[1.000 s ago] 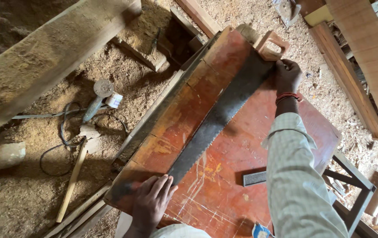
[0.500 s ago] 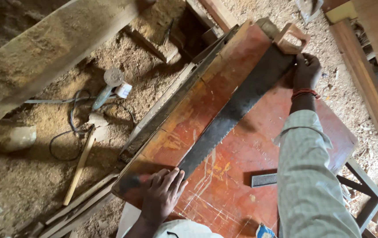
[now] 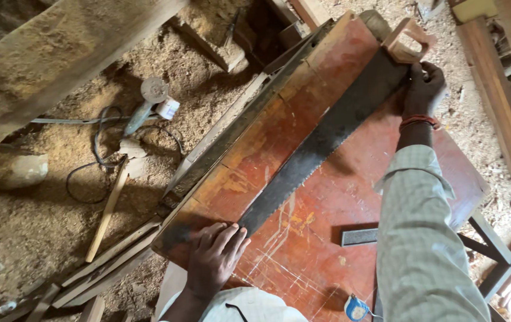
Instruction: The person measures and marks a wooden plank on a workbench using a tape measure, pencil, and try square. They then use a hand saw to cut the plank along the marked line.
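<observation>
Sawdust covers the floor (image 3: 59, 179) all around you, and in the middle of it sits a worn red desk (image 3: 327, 238), scratched and paint-flecked. Lying flat across that top is a long dark handsaw (image 3: 321, 143), running on a diagonal from the near left corner up to the far right.

Your left hand (image 3: 217, 256) presses down open-palmed at the near end, fingers (image 3: 231, 235) spread flat and released, their tips touching the desk right at the saw's blade tip. Nothing is gripped there.

Up at the far end, your right hand (image 3: 423, 89) sits just beside the pale wooden saw handle (image 3: 407, 42), fingers curled down at the blade's heel; you can't tell from here whether they actually clench it. A red band circles that wrist above a checked sleeve (image 3: 422, 238).

Near your right arm, a small metal ruler (image 3: 360, 237) lies on the desk, and a blue tape measure (image 3: 355, 308) sits at the near edge. On the floor to the left: an angle grinder (image 3: 145, 107) with its black cable (image 3: 94, 161) looping through the dust.
</observation>
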